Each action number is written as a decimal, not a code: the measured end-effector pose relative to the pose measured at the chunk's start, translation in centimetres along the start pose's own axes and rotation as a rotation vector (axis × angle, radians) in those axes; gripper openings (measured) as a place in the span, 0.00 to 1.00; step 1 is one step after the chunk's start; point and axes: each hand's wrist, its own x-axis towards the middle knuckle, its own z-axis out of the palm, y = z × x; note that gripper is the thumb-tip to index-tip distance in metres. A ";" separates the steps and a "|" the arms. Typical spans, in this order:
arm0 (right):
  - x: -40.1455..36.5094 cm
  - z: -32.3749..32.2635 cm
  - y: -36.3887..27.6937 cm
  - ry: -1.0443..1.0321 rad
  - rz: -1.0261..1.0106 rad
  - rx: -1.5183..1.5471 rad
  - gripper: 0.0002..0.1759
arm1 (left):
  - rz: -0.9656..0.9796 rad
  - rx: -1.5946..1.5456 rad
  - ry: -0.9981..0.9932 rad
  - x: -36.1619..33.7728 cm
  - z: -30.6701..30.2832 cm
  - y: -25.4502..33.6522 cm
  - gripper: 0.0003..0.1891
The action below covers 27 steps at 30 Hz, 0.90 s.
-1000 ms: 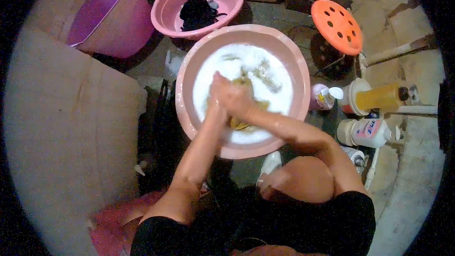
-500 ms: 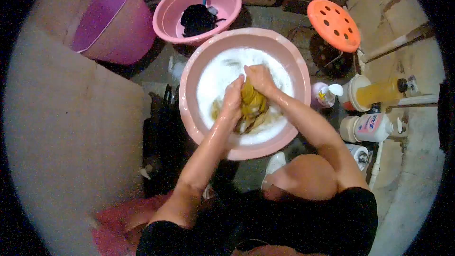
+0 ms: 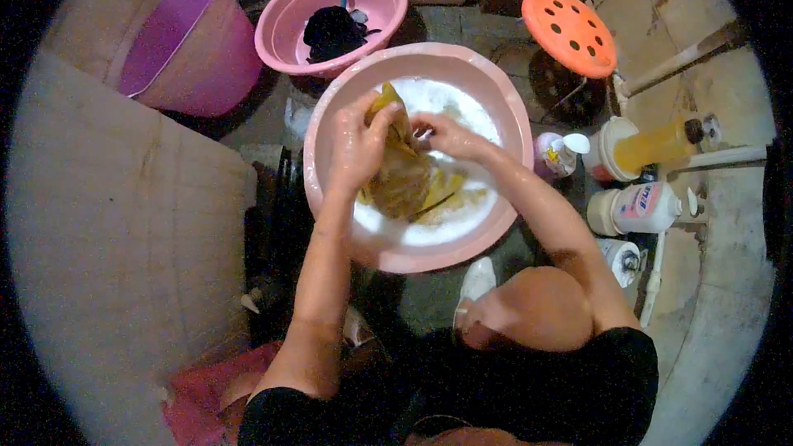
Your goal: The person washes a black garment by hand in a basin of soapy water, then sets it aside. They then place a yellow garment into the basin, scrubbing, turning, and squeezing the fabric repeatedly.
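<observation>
A wet mustard-yellow garment or cloth point(image 3: 401, 186) hangs partly raised over the large pink basin point(image 3: 519, 116), its lower folds lying in white suds point(image 3: 471, 219). My left hand point(image 3: 357, 147) grips its upper part, with a bunched end sticking up past the thumb. On the other side, my right hand point(image 3: 448, 135) has its fingers curled at the cloth's edge, near the middle of the basin. Exactly what those fingertips pinch is partly hidden. What kind of garment it is cannot be made out.
Behind stands a smaller pink basin point(image 3: 273, 29) holding black cloth point(image 3: 333, 33). A purple bucket point(image 3: 202, 58) is at the far left, an orange stool point(image 3: 570, 31) at the back right. Along the right wall are a pump bottle point(image 3: 555, 157), a yellow-liquid bottle point(image 3: 652, 147) and a white bottle point(image 3: 648, 206).
My hands were close together, squeezing the twisted cloth mid-basin. Now the left hand has moved left and up with it, the cloth has spread open, and the hands are apart.
</observation>
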 end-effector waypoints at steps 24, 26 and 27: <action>-2.1 10.7 -8.1 0.557 -0.188 -0.655 0.12 | -0.752 -1.257 0.167 -2.2 6.4 -14.0 0.23; -0.8 9.9 -4.5 0.499 -0.324 -0.725 0.15 | -0.817 -1.293 0.174 -3.5 8.4 -12.7 0.23; 0.3 8.2 -2.2 0.467 -0.410 -0.752 0.19 | -0.890 -1.322 0.180 -4.2 9.2 -10.8 0.24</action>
